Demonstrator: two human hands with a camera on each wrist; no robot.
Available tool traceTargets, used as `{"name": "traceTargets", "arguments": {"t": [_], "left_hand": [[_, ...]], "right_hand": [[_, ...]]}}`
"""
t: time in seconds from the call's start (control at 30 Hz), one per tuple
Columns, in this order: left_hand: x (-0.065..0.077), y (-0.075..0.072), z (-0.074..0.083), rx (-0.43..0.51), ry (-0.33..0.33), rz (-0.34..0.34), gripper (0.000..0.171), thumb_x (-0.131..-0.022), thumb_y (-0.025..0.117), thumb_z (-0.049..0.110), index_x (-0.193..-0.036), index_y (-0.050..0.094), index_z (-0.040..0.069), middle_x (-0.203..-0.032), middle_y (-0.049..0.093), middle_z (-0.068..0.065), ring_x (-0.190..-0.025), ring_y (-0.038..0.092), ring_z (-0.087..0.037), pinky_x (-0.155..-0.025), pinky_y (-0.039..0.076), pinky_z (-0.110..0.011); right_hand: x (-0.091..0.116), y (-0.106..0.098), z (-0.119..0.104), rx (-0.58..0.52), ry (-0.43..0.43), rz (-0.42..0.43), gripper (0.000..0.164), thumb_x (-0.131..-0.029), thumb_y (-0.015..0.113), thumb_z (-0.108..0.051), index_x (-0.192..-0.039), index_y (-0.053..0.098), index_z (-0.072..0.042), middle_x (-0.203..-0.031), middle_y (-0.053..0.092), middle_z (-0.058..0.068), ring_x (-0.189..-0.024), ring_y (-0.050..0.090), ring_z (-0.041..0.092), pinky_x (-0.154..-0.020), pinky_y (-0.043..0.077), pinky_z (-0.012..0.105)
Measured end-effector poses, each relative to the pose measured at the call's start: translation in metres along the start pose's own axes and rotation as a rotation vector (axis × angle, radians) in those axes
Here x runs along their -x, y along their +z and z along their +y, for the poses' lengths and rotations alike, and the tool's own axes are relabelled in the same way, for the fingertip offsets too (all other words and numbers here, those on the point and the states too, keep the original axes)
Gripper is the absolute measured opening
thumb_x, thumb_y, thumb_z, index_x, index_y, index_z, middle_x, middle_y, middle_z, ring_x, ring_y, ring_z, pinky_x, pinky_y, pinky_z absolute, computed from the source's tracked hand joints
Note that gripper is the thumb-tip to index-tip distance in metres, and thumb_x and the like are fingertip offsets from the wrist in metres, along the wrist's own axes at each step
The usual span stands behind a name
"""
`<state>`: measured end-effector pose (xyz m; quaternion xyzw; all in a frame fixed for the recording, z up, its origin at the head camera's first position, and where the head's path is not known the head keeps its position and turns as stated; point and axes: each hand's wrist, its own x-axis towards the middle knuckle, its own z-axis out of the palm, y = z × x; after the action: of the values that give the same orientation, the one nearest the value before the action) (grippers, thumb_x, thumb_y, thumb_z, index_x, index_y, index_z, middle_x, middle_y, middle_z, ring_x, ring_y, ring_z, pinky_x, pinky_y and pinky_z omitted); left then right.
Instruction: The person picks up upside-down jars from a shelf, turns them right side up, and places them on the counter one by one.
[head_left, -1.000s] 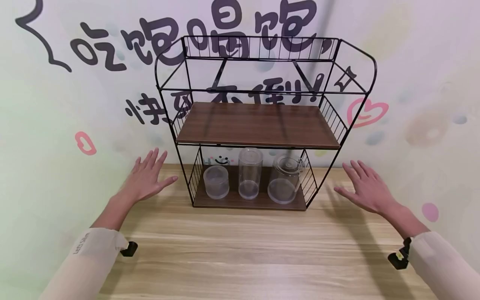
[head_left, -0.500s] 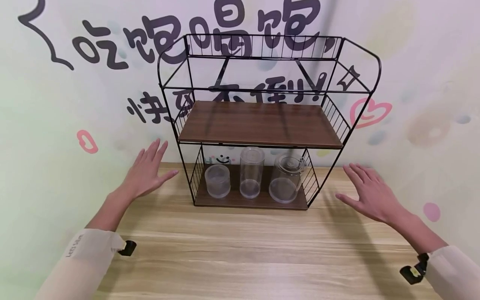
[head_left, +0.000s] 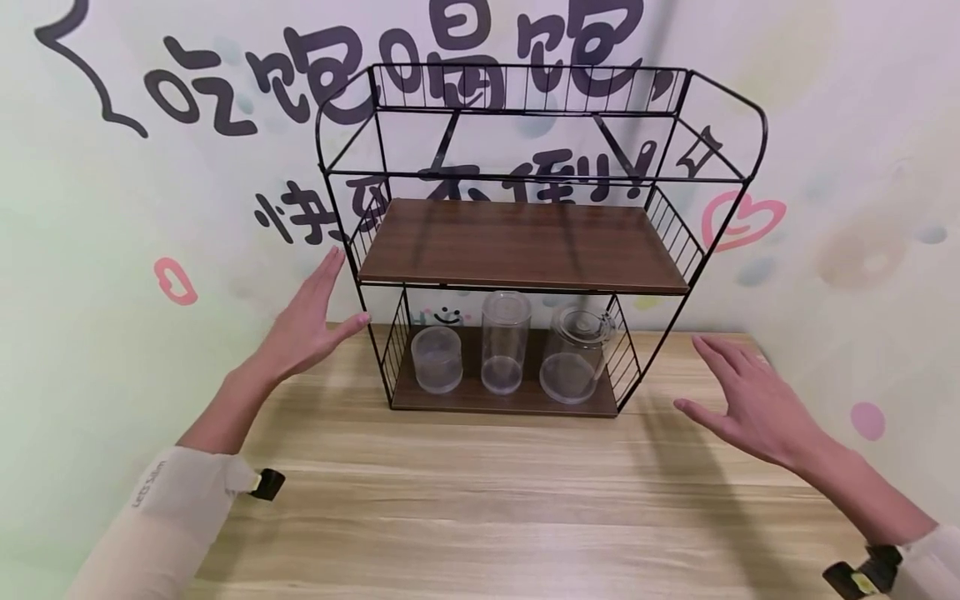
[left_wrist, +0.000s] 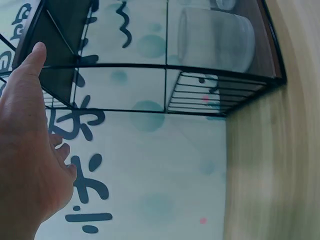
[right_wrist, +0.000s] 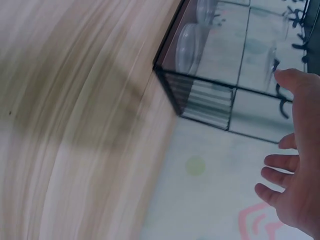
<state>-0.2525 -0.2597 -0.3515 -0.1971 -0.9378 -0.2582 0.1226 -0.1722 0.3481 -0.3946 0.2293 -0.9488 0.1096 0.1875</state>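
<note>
A black wire rack (head_left: pixel 540 287) with two brown wood-look shelves stands against the wall in the head view. Its lower shelf bears three clear vessels: a short round container (head_left: pixel 437 367), a tall cylinder (head_left: pixel 505 342), and a wide glass jug (head_left: pixel 573 358) with a handle on its right. My left hand (head_left: pixel 303 333) is beside the rack's left post, thumb apart from straight fingers; its thumb tip overlaps that post. To the right of the rack, my right hand (head_left: pixel 765 408) reaches forward with fingers extended and thumb spread. Both hands hold nothing.
The rack stands on a light wood-grain table (head_left: pixel 480 500). Behind it rises a pale wall (head_left: pixel 225 225) with large dark lettering and painted hearts. Black camera mounts (head_left: pixel 267 484) sit at the cuffs of both light sleeves. The rack's upper frame has no board.
My left hand has risen and moved right toward the rack's post, its fingers closer together. The right hand has shifted slightly right and down. The vessels keep their places on the shelf.
</note>
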Motion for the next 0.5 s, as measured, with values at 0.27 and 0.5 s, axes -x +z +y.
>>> {"name": "traceTargets", "arguments": {"t": [0.27,0.5], "left_hand": [[-0.01,-0.01,0.022,0.168,-0.027,0.051,0.102,-0.099,0.063,0.054,-0.172,0.0,0.021,-0.179,0.005,-0.006,-0.164,0.009,-0.032,-0.132,0.012,-0.06],[-0.015,-0.014,0.032,0.265,-0.019,0.079,0.104,-0.096,0.068,0.052,-0.172,0.003,0.02,-0.178,0.008,-0.004,-0.164,0.011,-0.03,-0.133,0.011,-0.059]], "right_hand": [[0.008,-0.016,-0.033,-0.017,-0.003,-0.006,0.094,-0.081,0.089,-0.044,-0.154,0.051,0.001,-0.147,0.057,0.022,-0.132,0.053,0.045,-0.1,0.049,0.064],[0.002,-0.02,-0.063,-0.039,-0.091,0.023,0.095,-0.08,0.09,-0.043,-0.156,0.049,-0.003,-0.145,0.059,0.019,-0.129,0.057,0.039,-0.096,0.053,0.059]]}}
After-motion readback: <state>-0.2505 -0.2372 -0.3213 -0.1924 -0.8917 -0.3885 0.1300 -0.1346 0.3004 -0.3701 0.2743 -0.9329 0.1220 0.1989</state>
